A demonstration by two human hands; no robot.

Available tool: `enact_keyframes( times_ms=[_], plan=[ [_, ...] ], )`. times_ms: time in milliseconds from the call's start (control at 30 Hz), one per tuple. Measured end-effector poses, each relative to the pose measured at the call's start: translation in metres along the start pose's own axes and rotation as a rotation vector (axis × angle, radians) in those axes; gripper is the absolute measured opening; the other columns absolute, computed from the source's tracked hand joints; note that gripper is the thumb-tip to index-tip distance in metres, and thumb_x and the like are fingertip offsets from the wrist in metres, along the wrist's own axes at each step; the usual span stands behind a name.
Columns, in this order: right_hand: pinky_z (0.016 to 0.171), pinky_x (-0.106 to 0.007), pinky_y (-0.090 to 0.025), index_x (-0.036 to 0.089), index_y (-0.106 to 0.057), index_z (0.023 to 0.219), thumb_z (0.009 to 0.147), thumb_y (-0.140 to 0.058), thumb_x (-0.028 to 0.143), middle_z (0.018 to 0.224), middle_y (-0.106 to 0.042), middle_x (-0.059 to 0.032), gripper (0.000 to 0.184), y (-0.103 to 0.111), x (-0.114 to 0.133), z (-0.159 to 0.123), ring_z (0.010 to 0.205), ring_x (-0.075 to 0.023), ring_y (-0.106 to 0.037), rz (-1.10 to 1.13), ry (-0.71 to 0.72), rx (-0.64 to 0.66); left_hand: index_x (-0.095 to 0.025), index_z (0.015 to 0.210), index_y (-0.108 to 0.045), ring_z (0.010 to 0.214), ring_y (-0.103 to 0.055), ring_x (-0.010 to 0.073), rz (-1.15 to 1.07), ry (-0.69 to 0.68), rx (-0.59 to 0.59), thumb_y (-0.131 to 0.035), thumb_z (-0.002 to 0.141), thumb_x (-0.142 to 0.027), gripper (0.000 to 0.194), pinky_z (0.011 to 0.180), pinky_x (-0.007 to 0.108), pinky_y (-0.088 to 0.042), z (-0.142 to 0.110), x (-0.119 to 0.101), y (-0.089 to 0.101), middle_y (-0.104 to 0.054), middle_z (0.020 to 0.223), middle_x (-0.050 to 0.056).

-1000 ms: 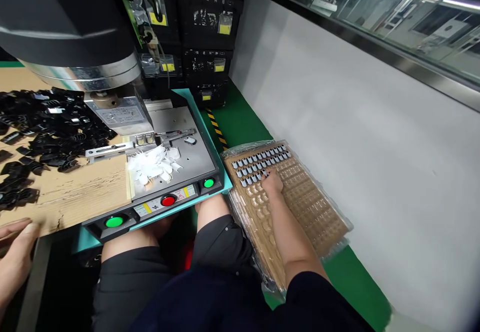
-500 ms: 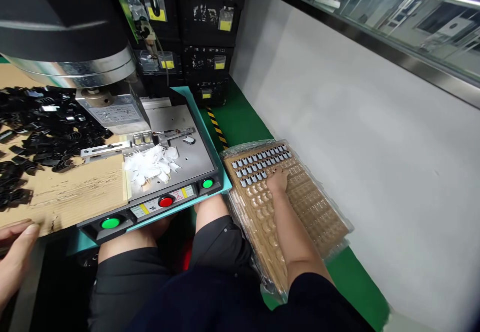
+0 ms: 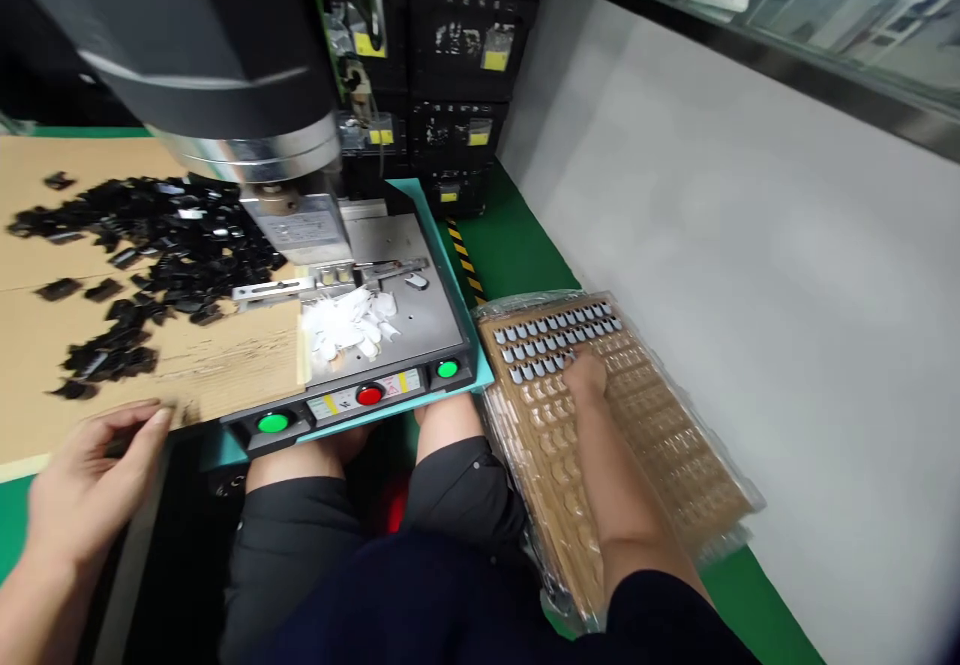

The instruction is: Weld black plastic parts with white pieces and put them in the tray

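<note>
My right hand reaches down to a clear plastic tray, its fingers closed on a small grey-white plastic piece at the end of the third row. Similar pieces fill the rows behind it. My left hand is by the front edge of the cardboard-covered table, thumb and forefinger tips together in a pinch. Whatever may be between those tips is too small to make out. A pile of white plastic pieces lies on the metal press bed, with a single piece apart from it.
Black plastic parts are heaped on the cardboard. The press head hangs over the bed. Two green buttons flank a red button. Black crates stand behind; a white wall rises beyond the tray.
The view has swung left, bringing more of my left hand and the table into sight. My right hand has shifted slightly over the tray, exposing a further piece in the third row.
</note>
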State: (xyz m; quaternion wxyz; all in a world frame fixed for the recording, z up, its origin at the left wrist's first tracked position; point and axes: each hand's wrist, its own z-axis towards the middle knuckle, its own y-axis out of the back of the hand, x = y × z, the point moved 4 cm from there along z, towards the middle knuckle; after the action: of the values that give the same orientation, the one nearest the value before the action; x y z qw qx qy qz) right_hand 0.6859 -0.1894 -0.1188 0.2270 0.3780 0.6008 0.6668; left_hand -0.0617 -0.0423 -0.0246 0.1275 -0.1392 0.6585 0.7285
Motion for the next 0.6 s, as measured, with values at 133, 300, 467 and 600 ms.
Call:
enact_keyframes(
  times_ms=[133,300,467,600],
  plan=[
    [0.105,-0.043,-0.049,0.014,-0.065,0.128,0.094,-0.054,0.022,0.124,-0.07,-0.0179,0.037,0.015,0.032,-0.008,0.114,-0.0304,-0.064,0.125,0.072,-0.166,-0.031,0.104,-0.068,0.116,-0.071,0.0294,-0.194,-0.241,-0.087,-0.061,0.096,-0.06,0.031,0.11,0.054,-0.056,0.001,-0.041,0.006,-0.077,0.117,0.001],
    [0.095,-0.04,-0.055,0.019,-0.066,0.124,0.102,-0.051,0.031,0.121,-0.069,-0.0143,0.029,0.036,0.17,-0.071,0.1,-0.0268,-0.065,0.473,0.515,-0.145,-0.027,0.11,-0.071,0.114,-0.069,0.0291,-0.195,-0.616,-0.036,-0.063,0.1,-0.044,0.021,0.105,0.048,-0.052,0.01,-0.125,-0.011,-0.076,0.116,0.007],
    [0.101,-0.045,-0.053,0.027,-0.07,0.121,0.098,-0.067,0.031,0.12,-0.07,-0.0099,0.024,0.04,0.304,-0.142,0.115,-0.0315,-0.061,0.495,0.979,0.016,-0.024,0.12,-0.067,0.116,-0.066,0.0311,-0.147,-0.693,-0.045,-0.064,0.102,-0.048,0.029,0.1,0.048,-0.05,0.025,-0.185,-0.044,-0.072,0.12,0.011],
    [0.097,-0.048,-0.053,0.026,-0.071,0.117,0.096,-0.071,0.03,0.116,-0.07,-0.0099,0.021,0.029,0.339,-0.148,0.109,-0.0327,-0.059,0.364,1.046,-0.008,-0.022,0.119,-0.067,0.111,-0.065,0.0317,-0.126,-0.651,-0.071,-0.062,0.104,-0.045,0.028,0.096,0.047,-0.05,0.034,-0.191,-0.064,-0.071,0.117,0.012]
  ],
)
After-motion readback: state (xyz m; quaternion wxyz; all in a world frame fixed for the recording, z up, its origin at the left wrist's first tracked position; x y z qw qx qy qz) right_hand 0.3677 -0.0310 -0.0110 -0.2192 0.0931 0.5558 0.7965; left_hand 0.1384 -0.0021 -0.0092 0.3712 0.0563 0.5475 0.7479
